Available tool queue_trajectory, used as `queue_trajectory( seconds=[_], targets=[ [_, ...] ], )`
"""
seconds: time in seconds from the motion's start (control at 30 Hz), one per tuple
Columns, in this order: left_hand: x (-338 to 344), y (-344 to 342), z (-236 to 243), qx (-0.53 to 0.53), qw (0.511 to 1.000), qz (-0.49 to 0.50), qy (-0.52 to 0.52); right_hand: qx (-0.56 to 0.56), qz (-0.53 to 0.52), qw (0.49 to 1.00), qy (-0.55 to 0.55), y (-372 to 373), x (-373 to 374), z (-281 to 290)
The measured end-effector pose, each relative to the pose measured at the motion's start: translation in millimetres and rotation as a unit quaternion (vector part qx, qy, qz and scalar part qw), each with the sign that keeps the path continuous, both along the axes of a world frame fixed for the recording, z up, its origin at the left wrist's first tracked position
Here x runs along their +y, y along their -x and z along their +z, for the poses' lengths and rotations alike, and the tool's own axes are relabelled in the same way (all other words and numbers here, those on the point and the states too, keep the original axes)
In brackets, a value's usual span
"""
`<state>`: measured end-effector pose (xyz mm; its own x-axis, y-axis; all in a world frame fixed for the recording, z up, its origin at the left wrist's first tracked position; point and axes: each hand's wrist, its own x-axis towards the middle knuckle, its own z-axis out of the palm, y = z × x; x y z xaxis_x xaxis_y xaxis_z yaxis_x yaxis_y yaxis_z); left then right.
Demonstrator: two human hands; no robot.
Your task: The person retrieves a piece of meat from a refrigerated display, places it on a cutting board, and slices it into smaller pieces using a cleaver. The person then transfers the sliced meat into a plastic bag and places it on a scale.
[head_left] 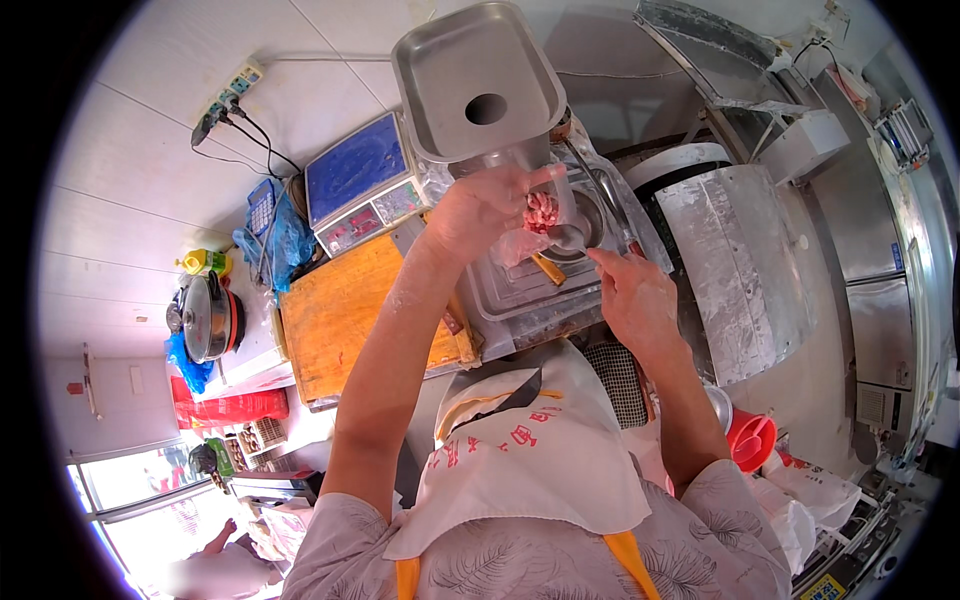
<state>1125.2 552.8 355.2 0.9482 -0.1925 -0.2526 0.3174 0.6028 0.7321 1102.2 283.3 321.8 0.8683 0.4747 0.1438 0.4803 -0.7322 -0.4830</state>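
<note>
My left hand (478, 215) is closed on a clear plastic holder, perhaps a bag or a tub, just below the meat grinder's steel tray (440, 100). Inside the clear plastic lies pinkish-red minced meat (541, 210). My right hand (637, 300) grips a metal spoon (567, 237), its bowl close to the meat. Under both hands are a round metal bowl (592, 215) and a shallow steel tray (490, 295), with a yellow handle (547, 268) showing there. My left fingers partly hide the plastic.
To the left lie a wooden board (350, 315) and a scale with a blue top (353, 165). A lidded pot (207, 318) stands farther left. At right are a metal-covered bin (735, 270) and a red bucket (750, 440). Another person (225, 565) is at lower left.
</note>
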Motion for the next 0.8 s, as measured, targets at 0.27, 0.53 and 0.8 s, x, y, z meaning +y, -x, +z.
queue_trajectory(
  seconds=[0.27,0.53,0.8],
  targets=[
    [0.0,0.5,0.6,-0.001,1.000,0.002,-0.008,0.013,-0.003,1.000,0.006,-0.1,0.8,1.1],
    [-0.2,-0.5,0.5,0.003,1.000,-0.002,-0.001,0.010,-0.002,1.000,-0.001,-1.3,0.3,-2.6],
    [0.7,-1.0,-0.4,0.002,1.000,-0.005,0.000,0.008,-0.003,1.000,0.003,-0.9,0.5,-0.9]
  ],
)
